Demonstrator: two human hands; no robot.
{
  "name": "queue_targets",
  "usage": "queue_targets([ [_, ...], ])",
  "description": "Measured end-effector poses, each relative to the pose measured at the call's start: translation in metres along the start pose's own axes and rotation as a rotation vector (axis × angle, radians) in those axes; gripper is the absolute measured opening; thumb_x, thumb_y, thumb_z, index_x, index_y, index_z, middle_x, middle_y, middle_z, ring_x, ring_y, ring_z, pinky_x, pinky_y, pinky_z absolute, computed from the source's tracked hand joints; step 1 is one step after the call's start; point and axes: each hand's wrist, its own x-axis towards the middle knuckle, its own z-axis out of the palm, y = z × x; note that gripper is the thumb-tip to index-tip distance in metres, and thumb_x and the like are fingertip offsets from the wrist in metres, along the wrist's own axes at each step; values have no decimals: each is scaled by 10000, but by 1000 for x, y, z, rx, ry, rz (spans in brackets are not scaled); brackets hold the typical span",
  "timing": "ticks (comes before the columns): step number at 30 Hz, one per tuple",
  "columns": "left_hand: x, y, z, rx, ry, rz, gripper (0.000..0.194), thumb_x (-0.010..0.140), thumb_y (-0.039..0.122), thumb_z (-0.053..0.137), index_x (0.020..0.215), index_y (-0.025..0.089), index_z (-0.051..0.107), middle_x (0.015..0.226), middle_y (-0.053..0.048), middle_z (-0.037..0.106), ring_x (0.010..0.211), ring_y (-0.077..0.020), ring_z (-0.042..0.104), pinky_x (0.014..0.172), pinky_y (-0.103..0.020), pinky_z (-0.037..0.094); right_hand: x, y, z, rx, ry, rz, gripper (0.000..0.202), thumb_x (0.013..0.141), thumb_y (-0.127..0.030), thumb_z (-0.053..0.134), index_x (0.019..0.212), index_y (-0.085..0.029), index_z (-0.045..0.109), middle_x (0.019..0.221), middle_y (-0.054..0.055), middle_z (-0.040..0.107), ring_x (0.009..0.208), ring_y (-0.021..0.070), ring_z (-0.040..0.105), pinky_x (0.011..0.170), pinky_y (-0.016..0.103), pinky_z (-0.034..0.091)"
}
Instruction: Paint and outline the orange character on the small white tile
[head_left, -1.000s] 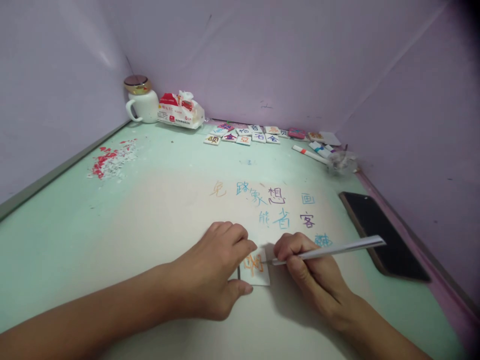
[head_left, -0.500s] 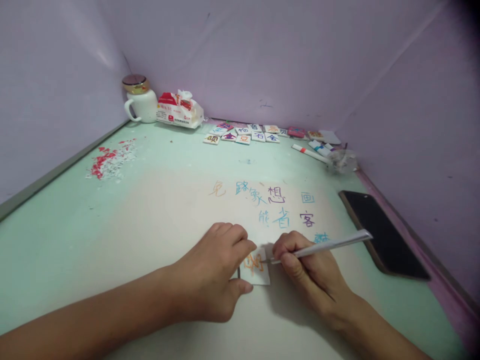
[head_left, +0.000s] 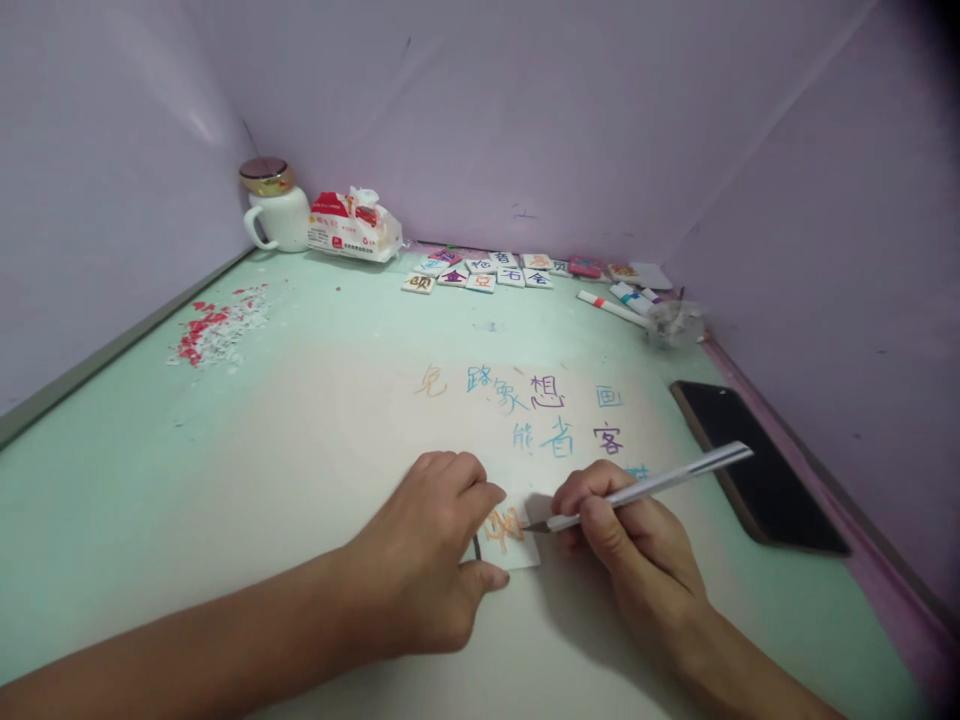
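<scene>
A small craft corner, though whether in a home is unclear: a pale green tabletop (head_left: 337, 315) enclosed by lilac walls (head_left: 487, 120). Red and white shavings (head_left: 196, 340) at left, character tiles (head_left: 481, 283) at upper centre and a pointed tool (head_left: 675, 477) at lower right show handiwork.

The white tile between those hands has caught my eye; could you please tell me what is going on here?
A person's left hand steadies the white tile from its left side, thumb at the near edge. The right hand holds a slim knife, its tip at the right part of the orange character on the tile; whether it is cutting is too small to tell. Other marked tiles lie along the back, red and white flakes at the left, and a phone at the right.
</scene>
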Motion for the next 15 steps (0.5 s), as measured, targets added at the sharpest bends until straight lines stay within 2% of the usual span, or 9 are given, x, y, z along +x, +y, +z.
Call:
queue_targets([
  [3, 0, 1, 1, 54, 8, -23, 354, 673, 223, 690, 997, 143, 570, 917, -91, 523, 850, -249, 482, 781, -427, 427, 0, 0, -1, -29, 71, -48, 221, 956, -295, 412, 809, -218, 558, 636, -29, 499, 562, 117, 476, 503, 235, 362],
  [9, 2, 3, 0, 211, -22, 1, 464, 766, 371, 668, 1135, 140, 506, 859, -72, 582, 804, -245, 508, 823, -456, 378, 0, -8, -1, -70, 109, -85, 129, 893, -203, 529, 830, -244, 634, 693, -24, 598, 601, 109, 535, 529, 200, 410],
  [15, -1, 6, -12, 188, -158, -67, 284, 763, 291, 617, 1016, 178, 553, 846, -59, 571, 801, -238, 507, 800, -437, 389, -5, -17, 6, 3, 184, 11, 146, 861, -254, 563, 739, -233, 639, 574, -24, 572, 499, 115, 509, 444, 210, 393],
])
